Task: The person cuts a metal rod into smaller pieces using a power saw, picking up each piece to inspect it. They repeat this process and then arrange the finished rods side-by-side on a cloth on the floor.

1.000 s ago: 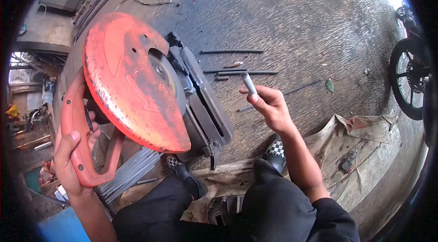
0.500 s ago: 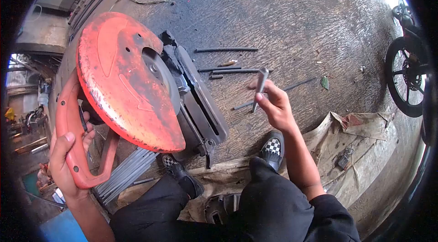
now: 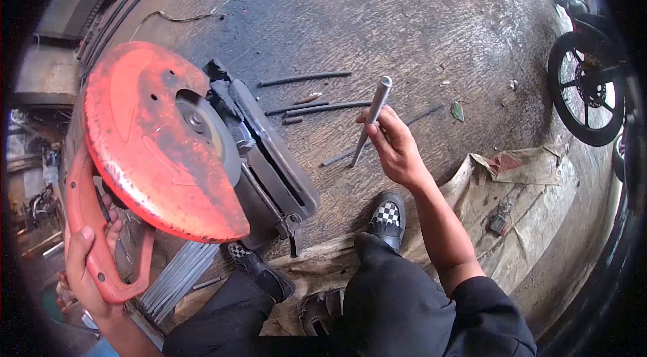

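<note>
A chop saw stands on the floor at the left, its scuffed red blade guard [image 3: 162,148] half covering a grey cutting disc [image 3: 219,135]. Around the saw's red D-shaped handle [image 3: 85,212] is my left hand [image 3: 91,276], closed, with its thumb on the near side. My right hand [image 3: 399,151] is raised over the floor to the right of the saw. It pinches a short grey metal rod [image 3: 379,101], held upright with its top end toward me. The saw's dark base [image 3: 283,178] has a long slot, and a clamp screw [image 3: 259,188] runs beside it.
Several dark rods [image 3: 306,78] lie on the wet, rough floor beyond the base. A bundle of grey rods [image 3: 176,276] is by my left foot. A dirty cloth sheet [image 3: 519,215] spreads at the right. Farther right stands a motorcycle wheel [image 3: 586,87].
The view has shifted, so the floor things appear farther left. My right hand still pinches the rod, now showing more of its length. The left hand keeps its hold on the handle.
</note>
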Available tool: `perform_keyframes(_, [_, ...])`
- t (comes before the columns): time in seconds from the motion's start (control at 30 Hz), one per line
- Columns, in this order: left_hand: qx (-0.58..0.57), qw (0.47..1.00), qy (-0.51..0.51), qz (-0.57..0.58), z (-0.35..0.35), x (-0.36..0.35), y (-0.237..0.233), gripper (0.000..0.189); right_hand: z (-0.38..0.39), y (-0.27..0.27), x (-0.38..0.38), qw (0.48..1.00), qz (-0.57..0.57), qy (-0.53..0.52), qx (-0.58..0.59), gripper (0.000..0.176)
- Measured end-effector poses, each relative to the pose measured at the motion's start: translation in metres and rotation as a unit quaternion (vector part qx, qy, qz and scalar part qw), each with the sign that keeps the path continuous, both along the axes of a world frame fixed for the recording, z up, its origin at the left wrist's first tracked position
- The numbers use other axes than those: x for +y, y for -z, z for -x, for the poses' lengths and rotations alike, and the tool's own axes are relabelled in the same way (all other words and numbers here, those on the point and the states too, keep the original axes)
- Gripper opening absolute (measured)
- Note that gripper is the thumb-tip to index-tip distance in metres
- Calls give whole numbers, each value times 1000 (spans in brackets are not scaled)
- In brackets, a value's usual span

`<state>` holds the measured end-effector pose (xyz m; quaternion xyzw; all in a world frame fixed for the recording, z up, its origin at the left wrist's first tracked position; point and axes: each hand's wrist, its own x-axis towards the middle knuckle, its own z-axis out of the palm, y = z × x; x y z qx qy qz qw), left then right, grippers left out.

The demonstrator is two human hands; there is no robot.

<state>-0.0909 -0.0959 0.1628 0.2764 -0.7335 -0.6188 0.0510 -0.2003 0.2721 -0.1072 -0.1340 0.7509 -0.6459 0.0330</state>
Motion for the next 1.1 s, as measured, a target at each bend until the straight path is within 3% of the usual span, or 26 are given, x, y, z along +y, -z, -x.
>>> perform_keyframes(0.27, [8, 998, -38, 44, 2, 8, 3, 61, -3, -9, -7, 999, -47, -22, -8, 18])
perform_keyframes(0.5, [-4, 1000, -6, 12, 1, 5, -2, 60, -9, -6, -12, 996, -82, -32, 7, 20])
perform_keyframes(0.83, [-7, 1000, 1, 13, 1, 4, -2, 61, -22, -11, -25, 998, -52, -21, 3, 15])
perform_keyframes(0.93, [-1, 998, -38, 40, 5, 15, 0, 61, -24, -11, -28, 999, -46, -26, 10, 21])
perform_keyframes(1.03, [3, 997, -50, 54, 5, 17, 0, 61, -25, -7, -31, 997, -60, -23, 31, 22])
perform_keyframes(1.1, [-2, 999, -30, 36, 2, 8, -2, 60, -24, -4, -35, 989, -52, 15, 135, 21])
